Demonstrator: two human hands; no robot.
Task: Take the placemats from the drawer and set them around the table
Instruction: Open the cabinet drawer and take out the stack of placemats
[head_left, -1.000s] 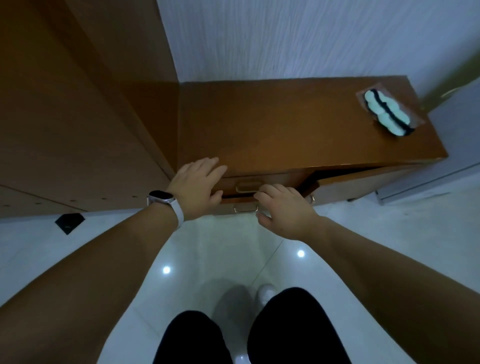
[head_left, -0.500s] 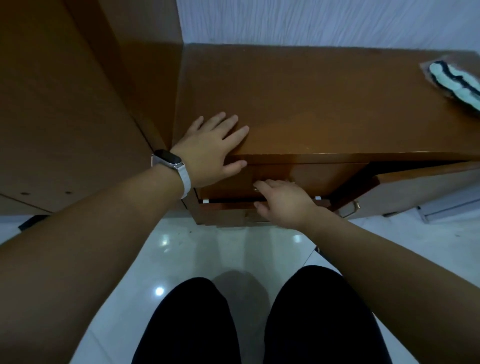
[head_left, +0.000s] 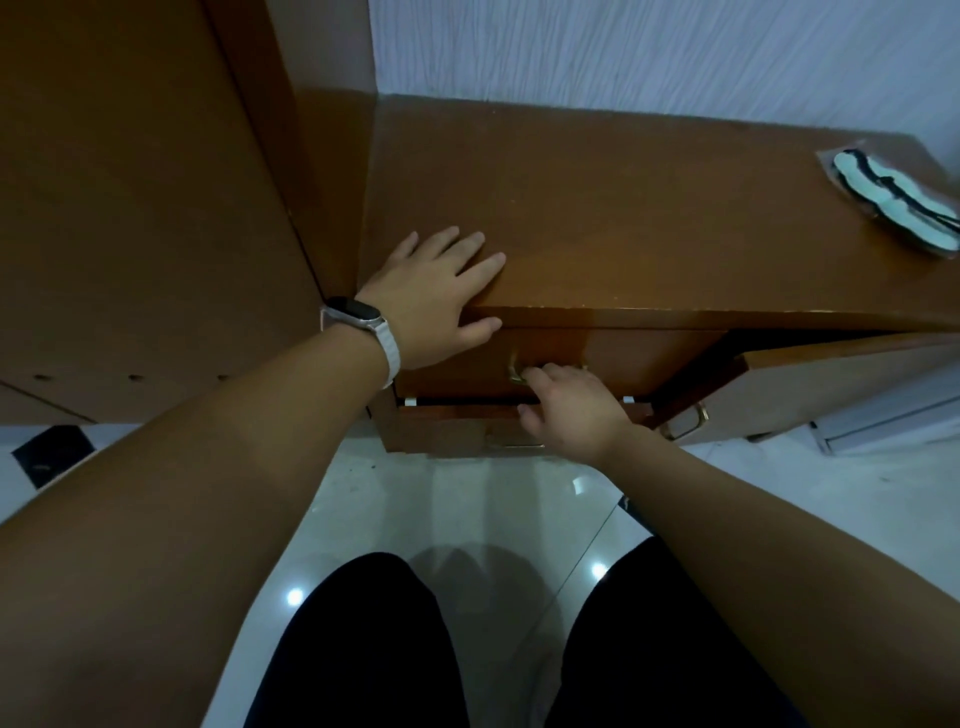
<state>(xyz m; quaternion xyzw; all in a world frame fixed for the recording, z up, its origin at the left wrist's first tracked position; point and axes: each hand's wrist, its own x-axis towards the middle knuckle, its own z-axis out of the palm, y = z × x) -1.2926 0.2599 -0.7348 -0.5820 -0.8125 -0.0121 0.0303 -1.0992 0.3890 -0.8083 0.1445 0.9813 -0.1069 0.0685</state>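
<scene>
A low brown wooden cabinet (head_left: 649, 218) stands against the wall. My left hand (head_left: 436, 296), with a watch on its wrist, lies flat with spread fingers on the cabinet's top front edge. Below it is the top drawer (head_left: 623, 358), its front closed or nearly so. My right hand (head_left: 569, 410) has its fingers curled on the drawer's brass handle (head_left: 517, 371). No placemats are visible; the drawer's inside is hidden.
A second drawer or door (head_left: 831, 384) at the right stands ajar, sticking out toward me. A clear packet with pale green pads (head_left: 893, 202) lies on the cabinet's right end. A tall wooden panel (head_left: 130, 208) rises at left. My legs are over white glossy tiles (head_left: 467, 509).
My left hand slid from the drawer front up onto the cabinet top. My right hand moved onto the brass handle and curled around it. My head came closer to the cabinet.
</scene>
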